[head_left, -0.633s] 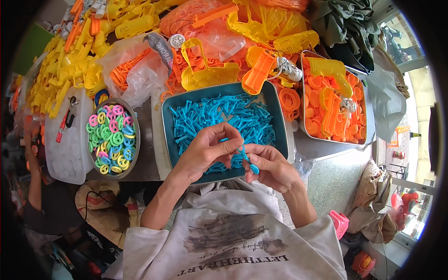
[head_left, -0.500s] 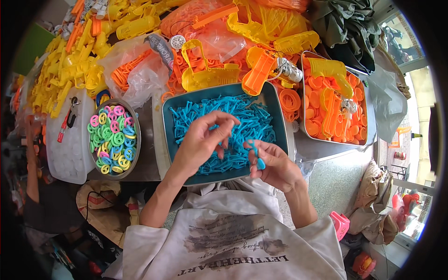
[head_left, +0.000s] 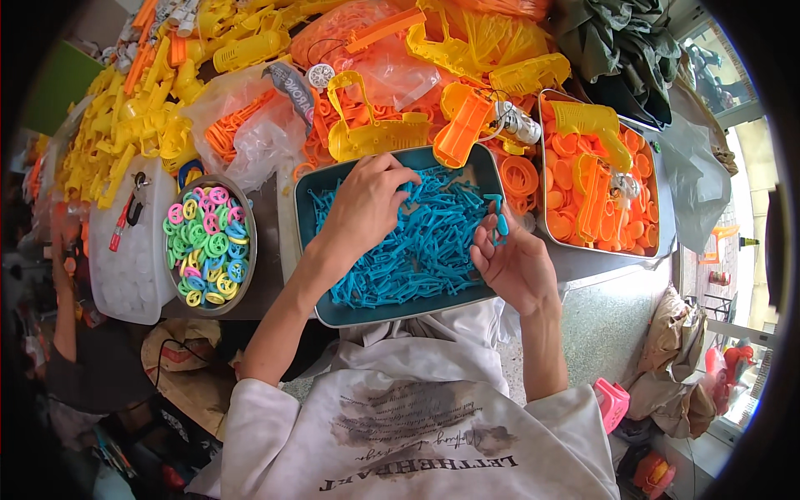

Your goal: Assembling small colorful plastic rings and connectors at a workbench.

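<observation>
A dark teal tray [head_left: 307, 242] heaped with small, thin blue plastic pieces [head_left: 433, 242] stands in front of me. My left hand [head_left: 367, 204] is over the tray's far middle, fingers curled down with the tips at the pile. Whatever lies between those fingertips is hidden. At the tray's right rim, my right hand [head_left: 521, 262] is raised palm up. Between its thumb and fingers it pinches a small blue plastic piece [head_left: 502, 223] with a rounded end.
Left of the tray sits a round metal bowl [head_left: 252, 258] of colourful small wheels, beside a translucent white bin [head_left: 125, 283]. A metal tray [head_left: 546, 200] of orange discs is at the right. Yellow plastic shells [head_left: 379, 137] and bagged orange parts crowd the back. Someone's arm [head_left: 62, 292] shows far left.
My left hand has moved away from the right one, up and left onto the pile. My right hand has shifted right and upward, still with the blue piece. The tray has turned slightly.
</observation>
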{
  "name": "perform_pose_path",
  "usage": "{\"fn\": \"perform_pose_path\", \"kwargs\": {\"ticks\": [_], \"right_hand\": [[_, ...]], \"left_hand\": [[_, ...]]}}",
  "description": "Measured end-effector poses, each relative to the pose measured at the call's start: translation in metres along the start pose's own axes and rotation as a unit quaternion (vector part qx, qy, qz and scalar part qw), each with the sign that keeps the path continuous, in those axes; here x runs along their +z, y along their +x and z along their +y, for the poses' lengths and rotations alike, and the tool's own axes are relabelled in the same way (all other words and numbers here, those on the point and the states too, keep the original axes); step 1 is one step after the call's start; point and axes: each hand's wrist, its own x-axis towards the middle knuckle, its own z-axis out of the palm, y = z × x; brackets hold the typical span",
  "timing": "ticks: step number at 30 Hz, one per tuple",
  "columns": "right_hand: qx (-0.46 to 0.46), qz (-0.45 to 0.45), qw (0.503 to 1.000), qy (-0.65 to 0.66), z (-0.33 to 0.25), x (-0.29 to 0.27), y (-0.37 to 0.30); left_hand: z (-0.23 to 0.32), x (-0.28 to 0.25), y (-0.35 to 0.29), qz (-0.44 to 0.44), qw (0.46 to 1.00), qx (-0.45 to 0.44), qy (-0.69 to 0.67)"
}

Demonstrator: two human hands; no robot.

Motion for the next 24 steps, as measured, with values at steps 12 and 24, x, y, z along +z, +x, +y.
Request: {"fn": "perform_pose_path", "kwargs": {"ticks": [12, 24], "right_hand": [[-0.003, 0.035, 0.997, -0.074, 0.007, 0.005, 0.003], [-0.010, 0.051, 0.989, -0.142, 0.016, 0.005, 0.015]], "left_hand": [[-0.001, 0.003, -0.008, 0.042, 0.998, 0.009, 0.052], [-0.007, 0.002, -0.018, 0.102, 0.990, -0.039, -0.090]]}}
